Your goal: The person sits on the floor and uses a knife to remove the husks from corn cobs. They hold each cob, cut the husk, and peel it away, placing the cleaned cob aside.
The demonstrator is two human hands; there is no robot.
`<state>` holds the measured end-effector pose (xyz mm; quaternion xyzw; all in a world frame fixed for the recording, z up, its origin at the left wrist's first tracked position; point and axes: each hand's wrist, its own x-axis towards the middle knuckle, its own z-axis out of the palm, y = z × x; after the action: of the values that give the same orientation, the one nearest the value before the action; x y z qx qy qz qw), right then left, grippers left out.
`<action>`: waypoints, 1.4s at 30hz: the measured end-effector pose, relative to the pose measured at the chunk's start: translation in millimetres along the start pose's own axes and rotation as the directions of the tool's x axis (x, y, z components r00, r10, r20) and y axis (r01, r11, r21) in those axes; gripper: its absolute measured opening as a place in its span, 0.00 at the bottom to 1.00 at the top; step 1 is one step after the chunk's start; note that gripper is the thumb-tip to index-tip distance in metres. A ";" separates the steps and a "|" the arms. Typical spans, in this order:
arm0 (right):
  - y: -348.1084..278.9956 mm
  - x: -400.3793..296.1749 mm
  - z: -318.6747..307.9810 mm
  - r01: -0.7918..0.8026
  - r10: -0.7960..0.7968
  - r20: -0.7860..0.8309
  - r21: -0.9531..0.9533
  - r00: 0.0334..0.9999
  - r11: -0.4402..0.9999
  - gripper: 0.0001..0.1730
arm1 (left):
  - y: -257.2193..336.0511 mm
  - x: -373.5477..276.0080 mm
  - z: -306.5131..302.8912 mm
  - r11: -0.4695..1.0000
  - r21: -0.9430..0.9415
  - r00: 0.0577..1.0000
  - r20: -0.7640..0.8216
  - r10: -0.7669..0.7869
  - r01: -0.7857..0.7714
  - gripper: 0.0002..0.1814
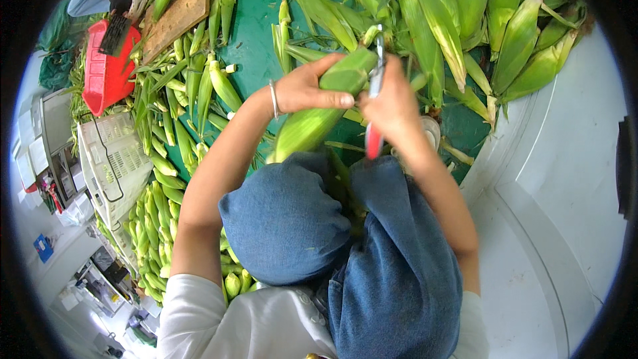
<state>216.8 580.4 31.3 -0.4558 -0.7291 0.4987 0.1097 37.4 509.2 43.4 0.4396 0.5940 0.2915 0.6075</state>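
Observation:
My left hand [304, 85] is wrapped around an ear of corn [311, 129] in its green husk. The ear lies slantwise above my knees, its stalk end pointing up and away from me. My right hand [396, 104] grips a cutting tool [376, 82], probably pruning shears, with metal jaws and a red handle end. Its jaws are beside the ear's stalk end, and the bent stalk shows next to them. Motion blurs the right hand and tool, so I cannot tell whether the blades touch the stalk. A band circles my left wrist.
Unhusked corn [423, 25] is heaped at the far right, by a pale wall [558, 124]. More ears [154, 229] pile up at left beside a white plastic crate [117, 159]. A red plastic basket [97, 87], a wooden board [184, 10] and another person's gloved hand [119, 2] are upper left.

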 end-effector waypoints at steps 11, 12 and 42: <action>69.1 -8.3 -75.8 -0.357 0.377 -0.171 0.136 0.910 0.924 0.26 | -133.6 -134.2 -41.9 0.735 0.580 0.935 -0.265 -0.236 0.350 0.42; 93.9 -7.4 -88.4 -0.264 0.303 -0.340 0.157 0.890 0.952 0.21 | -148.5 -159.5 -28.9 0.518 0.617 0.799 -0.368 -0.476 0.593 0.36; 39.5 -34.4 -89.6 0.168 0.008 -0.170 0.979 0.985 0.119 0.34 | 42.0 36.6 25.2 0.966 -0.117 0.902 0.397 -0.166 0.229 0.35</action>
<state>313.1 613.4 51.7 -0.2611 -0.2307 0.8176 0.4585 73.6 555.2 61.0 0.3750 0.4795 0.1833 0.7719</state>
